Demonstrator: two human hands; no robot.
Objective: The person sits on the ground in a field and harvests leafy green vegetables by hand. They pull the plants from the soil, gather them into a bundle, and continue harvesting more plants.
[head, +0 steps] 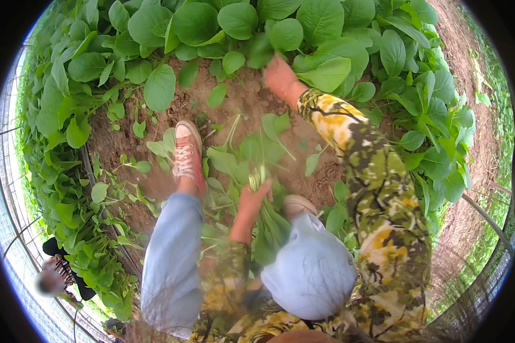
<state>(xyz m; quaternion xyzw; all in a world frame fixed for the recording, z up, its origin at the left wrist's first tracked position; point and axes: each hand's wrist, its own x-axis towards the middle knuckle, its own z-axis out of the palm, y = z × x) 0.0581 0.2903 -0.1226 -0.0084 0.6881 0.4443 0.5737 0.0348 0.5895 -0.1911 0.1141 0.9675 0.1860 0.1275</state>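
My left hand, low between my knees, is closed around the pale stems of a bunch of leafy greens. The bunch's broad leaves hang down towards my right knee, and the cut or pulled stem ends point away from me. My right hand stretches forward to the foot of the standing leafy green plants. Motion blurs that hand and a leaf beside its fingertips. Its fingers are mostly hidden, so whether they grip a stem cannot be told.
Loose greens lie on the brown soil between my canvas shoes. Rows of plants curve along the left and right. Another person is at the lower left by a mesh wall. A dirt path runs at the right.
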